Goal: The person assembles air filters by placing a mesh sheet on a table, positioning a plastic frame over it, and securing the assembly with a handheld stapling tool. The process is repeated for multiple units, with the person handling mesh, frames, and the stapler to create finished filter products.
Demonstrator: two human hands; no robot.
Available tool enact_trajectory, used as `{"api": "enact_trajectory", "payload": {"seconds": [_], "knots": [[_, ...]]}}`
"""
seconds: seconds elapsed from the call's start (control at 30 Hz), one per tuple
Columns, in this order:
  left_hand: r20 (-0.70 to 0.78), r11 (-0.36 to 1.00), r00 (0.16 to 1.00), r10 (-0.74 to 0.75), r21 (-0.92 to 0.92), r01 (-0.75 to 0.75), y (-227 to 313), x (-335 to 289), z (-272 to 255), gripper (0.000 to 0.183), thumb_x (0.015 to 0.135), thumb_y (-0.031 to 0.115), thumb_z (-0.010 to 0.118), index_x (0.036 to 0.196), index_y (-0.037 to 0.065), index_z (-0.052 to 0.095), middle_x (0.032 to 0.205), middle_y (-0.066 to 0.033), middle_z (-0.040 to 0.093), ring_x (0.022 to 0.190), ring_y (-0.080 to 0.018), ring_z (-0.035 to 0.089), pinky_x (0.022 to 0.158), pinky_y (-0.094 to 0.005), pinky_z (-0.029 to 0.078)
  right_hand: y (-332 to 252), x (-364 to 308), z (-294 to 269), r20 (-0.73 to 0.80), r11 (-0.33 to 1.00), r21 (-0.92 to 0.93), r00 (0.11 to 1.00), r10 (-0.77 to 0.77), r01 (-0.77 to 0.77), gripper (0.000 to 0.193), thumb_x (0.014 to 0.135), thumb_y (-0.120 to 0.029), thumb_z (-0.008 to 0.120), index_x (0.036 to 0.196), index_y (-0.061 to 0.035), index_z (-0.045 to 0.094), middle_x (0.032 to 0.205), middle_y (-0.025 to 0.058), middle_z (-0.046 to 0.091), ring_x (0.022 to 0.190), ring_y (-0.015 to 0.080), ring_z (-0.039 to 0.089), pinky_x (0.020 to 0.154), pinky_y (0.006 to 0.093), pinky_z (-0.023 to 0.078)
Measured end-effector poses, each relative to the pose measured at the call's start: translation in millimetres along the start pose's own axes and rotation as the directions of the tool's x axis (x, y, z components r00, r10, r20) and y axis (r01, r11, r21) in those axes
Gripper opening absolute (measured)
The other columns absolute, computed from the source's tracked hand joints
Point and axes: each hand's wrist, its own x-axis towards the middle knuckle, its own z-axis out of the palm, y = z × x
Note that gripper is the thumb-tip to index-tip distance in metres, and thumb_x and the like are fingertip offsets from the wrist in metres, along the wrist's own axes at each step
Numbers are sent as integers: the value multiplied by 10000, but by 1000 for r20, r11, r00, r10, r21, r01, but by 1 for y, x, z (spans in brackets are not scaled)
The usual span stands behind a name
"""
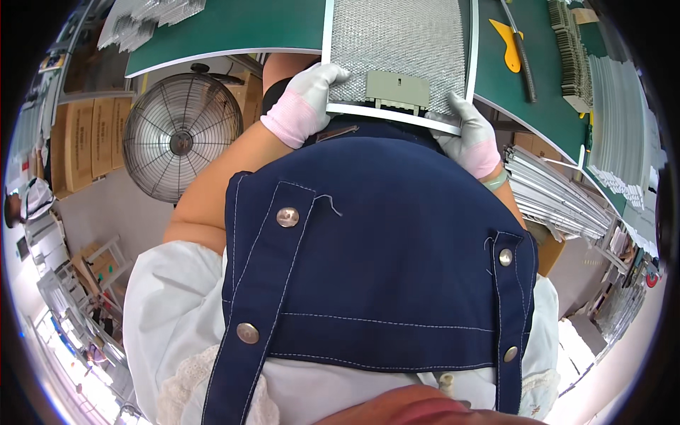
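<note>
A filter panel (400,35) of silvery metal mesh in a white metal frame lies over the bench, its near end reaching past the edge toward me. My left hand (312,88), in a white glove with a pink cuff, is closed round the frame's near left corner, thumb on top. At the near right corner my right hand (471,134), gloved alike, grips the frame with its thumb above and its fingers mostly hidden below. A grey-green plastic piece (398,90) with a small slot sits on the mesh by the near rail, between my hands.
On the green bench (248,28), right of the panel, lie a yellow scraper (507,46) and a dark-handled tool (525,67). Stacked grey-green pieces (570,57) and white frame strips (623,120) stand farther right. A large floor fan (182,138) is at my left, beside cartons (92,142).
</note>
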Motion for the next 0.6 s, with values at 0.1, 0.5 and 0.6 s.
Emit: {"api": "enact_trajectory", "payload": {"seconds": [0.1,0.5,0.6], "knots": [[144,645,935,324,689,-330,4,-7,3,705,624,-70,813,1273,0,547,1263,-154,601,1217,-260,572,1057,-329,458,-1,3,-4,-9,998,52,999,33,-32,247,923,-144,594,1123,-13,530,1012,134,573,933,336,628,896,517,524],[-92,948,972,-217,-258,188,10,0,12,643,690,-16,802,1282,31,555,1222,-154,618,1156,-273,600,1013,-333,484,7,0,-2,49,985,-44,986,-162,164,290,969,-164,550,1211,-6,536,1107,101,612,1024,228,629,910,420,530],[-49,905,978,205,390,-170,11,-2,7,490,812,54,733,1267,26,554,1180,-129,627,1119,-242,612,984,-339,498,8,2,-1,-27,953,-138,961,-276,270,334,985,-144,543,1288,-10,500,1164,111,603,1072,223,615,953,419,517]]}}
